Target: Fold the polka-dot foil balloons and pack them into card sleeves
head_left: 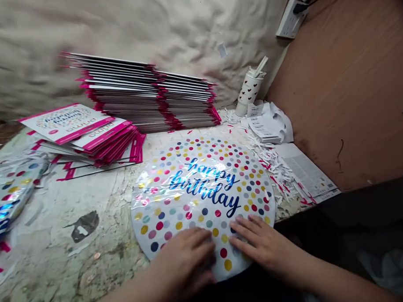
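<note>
A flat round foil balloon (203,186) with coloured dots and blue "happy birthday" lettering lies on the worn table (86,235). Both hands rest on its near edge. My left hand (186,256) lies palm down on the lower rim, fingers together and slightly curled. My right hand (261,243) lies flat beside it, fingers stretched out toward the left, pressing on the foil.
A tall stack of pink-edged cards (150,94) stands at the back, with a lower fanned pile (86,133) to its left. More foil balloons (8,197) lie at the left edge. A heart-print cup (250,89), paper slips (268,122) and shredded scraps (280,167) sit at the right by a brown board (349,85).
</note>
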`<state>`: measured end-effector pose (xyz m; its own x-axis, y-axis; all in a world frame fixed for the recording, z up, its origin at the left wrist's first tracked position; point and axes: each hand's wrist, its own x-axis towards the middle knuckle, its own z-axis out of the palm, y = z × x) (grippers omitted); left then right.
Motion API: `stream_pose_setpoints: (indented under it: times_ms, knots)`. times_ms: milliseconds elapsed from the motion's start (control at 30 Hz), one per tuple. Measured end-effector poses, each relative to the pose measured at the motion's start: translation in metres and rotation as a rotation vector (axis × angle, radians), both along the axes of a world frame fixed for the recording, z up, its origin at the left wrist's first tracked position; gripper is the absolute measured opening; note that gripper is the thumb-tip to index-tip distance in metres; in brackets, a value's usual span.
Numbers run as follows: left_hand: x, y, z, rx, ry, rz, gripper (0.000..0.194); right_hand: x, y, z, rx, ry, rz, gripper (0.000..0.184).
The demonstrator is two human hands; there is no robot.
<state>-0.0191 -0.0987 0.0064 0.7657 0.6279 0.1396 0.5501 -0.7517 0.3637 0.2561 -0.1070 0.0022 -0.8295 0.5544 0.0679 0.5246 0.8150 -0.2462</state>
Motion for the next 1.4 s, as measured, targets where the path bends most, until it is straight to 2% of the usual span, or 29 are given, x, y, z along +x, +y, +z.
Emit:
stream_pose_setpoints:
  times_ms: [67, 133, 200, 267, 367, 433, 467, 500, 533, 600, 667, 767, 833, 900, 933, 1033, 1100, 1167, 1267, 1333, 1400]
  knots:
    - [0.018, -0.023, -0.007, -0.02, 0.003, -0.068, 0.031, 0.003, -0.008, -0.012, 0.07, 0.094, 0.002, 0.041]
    - [0.023, -0.033, -0.012, -0.007, 0.022, -0.07, 0.02, 0.006, -0.006, -0.016, -0.009, 0.197, -0.022, 0.035]
    - [0.022, -0.033, -0.015, -0.065, 0.043, -0.049, 0.02, 0.01, 0.002, -0.013, -0.14, 0.251, -0.072, 0.032]
    - [0.019, -0.026, -0.014, -0.236, 0.038, 0.002, 0.019, 0.011, 0.01, -0.004, -0.264, 0.242, -0.112, 0.03]
    - [0.017, -0.002, -0.007, -0.663, -0.004, 0.146, 0.01, 0.007, 0.022, 0.015, -0.461, 0.127, -0.147, 0.02]
    - [0.02, 0.017, 0.002, -0.929, -0.011, 0.206, 0.018, -0.004, 0.028, 0.027, -0.58, 0.054, -0.137, 0.042]
    - [0.022, 0.025, 0.007, -0.993, -0.008, 0.223, 0.024, -0.012, 0.031, 0.031, -0.606, 0.032, -0.135, 0.05]
    - [0.023, 0.032, 0.014, -0.998, 0.002, 0.23, 0.027, -0.021, 0.033, 0.034, -0.597, 0.012, -0.147, 0.049]
    - [0.022, 0.036, 0.021, -0.944, 0.021, 0.232, 0.027, -0.03, 0.035, 0.036, -0.555, -0.007, -0.173, 0.039]
    - [0.01, 0.039, 0.035, -0.733, 0.085, 0.234, 0.019, -0.045, 0.04, 0.038, -0.434, -0.018, -0.248, 0.017]
    - [-0.018, 0.037, 0.049, -0.525, 0.173, 0.272, 0.017, -0.051, 0.046, 0.038, -0.356, 0.058, -0.313, 0.016]
    - [-0.075, 0.037, 0.062, -0.242, 0.259, 0.531, 0.033, -0.044, 0.059, 0.04, -0.351, 0.257, -0.382, 0.018]
    - [-0.105, 0.043, 0.061, -0.049, 0.217, 0.621, 0.061, -0.038, 0.066, 0.044, -0.348, 0.343, -0.408, 0.018]
    - [-0.118, 0.048, 0.05, 0.023, 0.142, 0.555, 0.082, -0.033, 0.069, 0.047, -0.351, 0.38, -0.366, 0.019]
    - [-0.119, 0.049, 0.04, 0.008, 0.12, 0.471, 0.079, -0.031, 0.068, 0.048, -0.365, 0.374, -0.308, 0.021]
    - [-0.111, 0.046, 0.004, -0.085, 0.145, 0.187, 0.046, -0.019, 0.057, 0.037, -0.427, 0.263, -0.107, 0.034]
    - [-0.108, 0.039, -0.016, -0.103, 0.142, 0.101, 0.039, 0.0, 0.047, 0.016, -0.395, 0.175, -0.09, 0.054]
    - [-0.11, 0.032, -0.029, -0.094, 0.109, 0.097, 0.043, 0.025, 0.041, -0.01, -0.299, 0.149, -0.186, 0.068]
    - [-0.117, 0.027, -0.035, -0.088, 0.081, 0.112, 0.047, 0.063, 0.044, -0.04, -0.18, 0.223, -0.385, 0.062]
    - [-0.123, 0.03, -0.035, -0.074, 0.101, 0.154, 0.046, 0.08, 0.059, -0.045, -0.19, 0.257, -0.448, 0.051]
    - [-0.128, 0.038, -0.032, -0.073, 0.091, 0.235, 0.042, 0.087, 0.081, -0.037, -0.305, 0.258, -0.447, 0.038]
